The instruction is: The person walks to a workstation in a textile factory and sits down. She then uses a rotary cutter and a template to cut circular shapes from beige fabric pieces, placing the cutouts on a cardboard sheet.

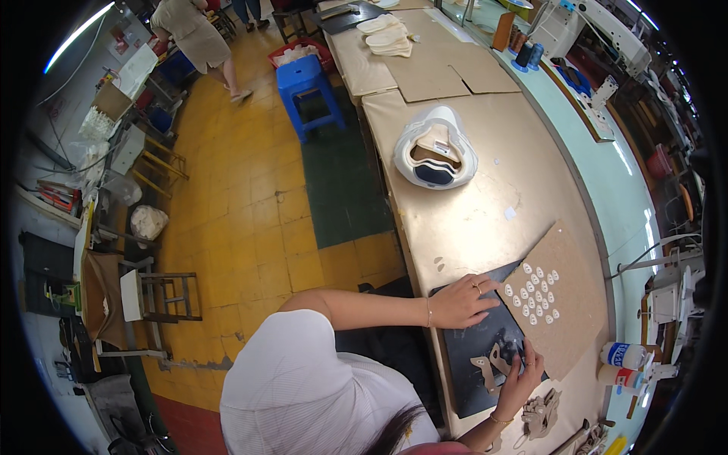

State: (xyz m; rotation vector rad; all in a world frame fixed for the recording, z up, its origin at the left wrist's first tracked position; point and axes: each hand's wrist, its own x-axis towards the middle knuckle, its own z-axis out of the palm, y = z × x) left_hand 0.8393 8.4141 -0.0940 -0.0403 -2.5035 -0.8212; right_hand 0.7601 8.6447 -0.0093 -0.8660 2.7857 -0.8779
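Note:
My left hand lies over the upper end of a black board, fingers stretched out and slightly apart, with nothing seen in them. Lower on the board my right hand bends its thumb and fingers together at the right edge. What they hold, if anything, is too small to make out. Just left of those fingers lie two beige cut-out pieces with holes. A brown cardboard sheet beside the board carries several small white oval pieces in rows. A pile of beige strips sits near my right wrist.
Farther up the table stands a white shoe-like item with a dark opening. Beyond it are cardboard sheets and stacked cream pieces. Bottles and sewing machines line the right. A blue stool stands left.

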